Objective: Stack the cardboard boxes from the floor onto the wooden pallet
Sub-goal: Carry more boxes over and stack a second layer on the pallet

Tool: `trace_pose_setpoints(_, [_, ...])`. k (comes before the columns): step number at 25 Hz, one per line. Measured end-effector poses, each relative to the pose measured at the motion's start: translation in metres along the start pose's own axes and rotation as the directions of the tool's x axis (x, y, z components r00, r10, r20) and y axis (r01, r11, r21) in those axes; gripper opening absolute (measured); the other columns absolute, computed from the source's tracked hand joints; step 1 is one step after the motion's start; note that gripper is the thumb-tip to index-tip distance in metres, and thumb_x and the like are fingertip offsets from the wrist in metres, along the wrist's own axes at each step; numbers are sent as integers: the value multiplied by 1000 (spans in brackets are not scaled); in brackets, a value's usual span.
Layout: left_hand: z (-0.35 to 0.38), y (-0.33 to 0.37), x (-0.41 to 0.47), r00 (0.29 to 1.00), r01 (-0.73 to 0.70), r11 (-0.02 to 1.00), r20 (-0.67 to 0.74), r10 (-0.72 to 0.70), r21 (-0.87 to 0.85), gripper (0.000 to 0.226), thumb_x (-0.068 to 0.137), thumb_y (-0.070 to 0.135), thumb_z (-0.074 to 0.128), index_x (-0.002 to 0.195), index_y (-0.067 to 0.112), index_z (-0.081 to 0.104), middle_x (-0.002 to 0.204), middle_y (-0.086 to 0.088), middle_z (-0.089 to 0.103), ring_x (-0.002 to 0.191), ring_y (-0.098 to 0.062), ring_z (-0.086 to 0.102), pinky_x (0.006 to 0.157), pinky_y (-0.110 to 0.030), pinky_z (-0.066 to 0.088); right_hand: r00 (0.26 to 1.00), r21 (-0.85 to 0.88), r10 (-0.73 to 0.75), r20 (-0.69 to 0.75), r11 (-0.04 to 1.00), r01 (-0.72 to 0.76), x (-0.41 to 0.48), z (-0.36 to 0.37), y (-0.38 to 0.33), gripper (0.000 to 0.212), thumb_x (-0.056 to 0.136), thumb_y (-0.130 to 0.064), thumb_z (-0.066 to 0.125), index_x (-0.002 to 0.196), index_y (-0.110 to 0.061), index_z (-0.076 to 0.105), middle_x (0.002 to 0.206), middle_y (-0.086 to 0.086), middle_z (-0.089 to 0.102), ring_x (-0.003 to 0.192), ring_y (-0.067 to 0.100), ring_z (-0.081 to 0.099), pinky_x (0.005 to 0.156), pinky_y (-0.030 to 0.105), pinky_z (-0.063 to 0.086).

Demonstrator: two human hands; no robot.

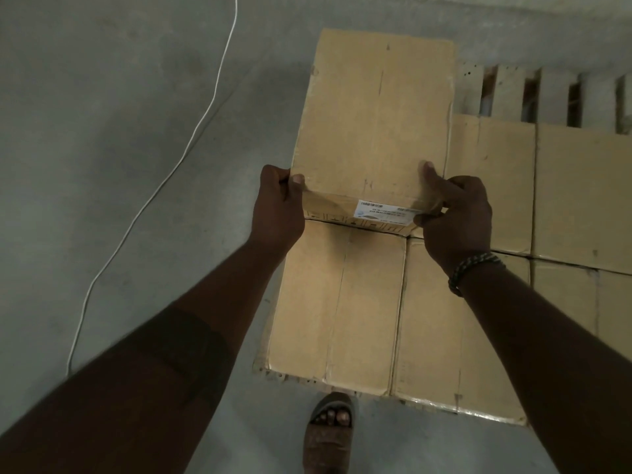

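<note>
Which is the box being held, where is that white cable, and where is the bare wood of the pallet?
held box (pixel 372 114), head view, middle of its top face.
white cable (pixel 136 217), head view, midway along its run on the floor.
wooden pallet (pixel 509 90), head view, a bare slat behind the boxes.

Label (pixel 383 212) on cardboard box (pixel 376 114): illegible

Long tan cardboard box (pixel 372 114), taped seam down the top, white barcode label (pixel 384 213) on the near end face. Lengthwise, pointing away, near end clasped between left grip (pixel 278 206) and right grip (pixel 455 217), thumbs on top. Above a flat layer of like boxes (pixel 335 302) packed edge to edge on the wooden pallet (pixel 509 90); possibly resting on that layer, hard to judge. Pale bare slats showing at the far right.
</note>
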State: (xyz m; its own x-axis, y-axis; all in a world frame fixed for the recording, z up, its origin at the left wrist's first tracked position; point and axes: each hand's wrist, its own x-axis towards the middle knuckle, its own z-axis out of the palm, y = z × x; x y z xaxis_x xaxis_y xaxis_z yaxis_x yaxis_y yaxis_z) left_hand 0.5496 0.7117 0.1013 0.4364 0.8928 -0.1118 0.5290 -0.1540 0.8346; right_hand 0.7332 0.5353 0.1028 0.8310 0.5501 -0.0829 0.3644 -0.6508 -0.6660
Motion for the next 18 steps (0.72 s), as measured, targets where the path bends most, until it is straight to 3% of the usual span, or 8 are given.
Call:
trace_pose_setpoints(3, [-4,6,2,998,53,997,16,-54,61,15,108,29,49,105,14,46,85,10,49,73,-3,51,59,-10,40,999,-16,25,28,1000,-25,-5,-2,-7,82,84,4,77,151,-35,50,119,-5,40,107,9,42,83,-5,35])
trace_pose_setpoints(5, [-9,4,1,992,122,989,30,-125,87,18,106,33,54,108,15,51,90,8,56,80,-8,59,66,-18,45,999,-22,44,0,999,-44,-16,-4,-13,78,86,0,76,152,-33,49,119,-3,43,108,10,43,96,12,39])
trace_pose_setpoints(8, [-21,-3,-23,979,189,979,68,-194,70,25,100,29,64,118,13,60,106,6,61,100,-18,67,83,-31,54,992,-15,67,-106,997,-69,-44,-5,-21,68,87,-5,76,149,-23,55,126,6,55,101,10,53,90,21,45])
trace_pose_setpoints(10, [-35,-6,-57,980,190,980,43,-192,54,26,98,29,65,120,15,61,108,8,62,100,-13,65,84,-26,48,993,-8,59,-98,998,-60,-75,-1,-30,61,87,-9,77,144,-20,59,126,10,58,97,10,58,85,19,42])
trace_pose_setpoints(12, [-55,-8,-98,982,184,981,25,-186,54,26,98,31,65,119,18,63,108,9,65,99,-12,65,84,-25,47,999,49,38,-28,998,-36,-113,1,-41,56,87,-13,79,140,-19,62,124,8,61,95,9,60,82,13,40])
trace_pose_setpoints(15, [-99,-13,-172,966,257,966,3,-257,-30,28,87,45,61,111,31,65,105,8,73,97,-18,72,90,-45,60,994,77,-71,85,995,65,-187,-4,-62,49,87,-17,80,133,-20,66,120,6,66,93,10,64,79,2,39])
trace_pose_setpoints(18, [-152,-35,-267,949,304,948,-51,-310,-98,32,80,52,58,105,35,66,99,10,75,95,-16,73,89,-51,61,955,134,-177,237,980,148,-278,-9,-86,43,86,-17,81,127,-21,70,112,4,68,92,16,68,86,26,54])
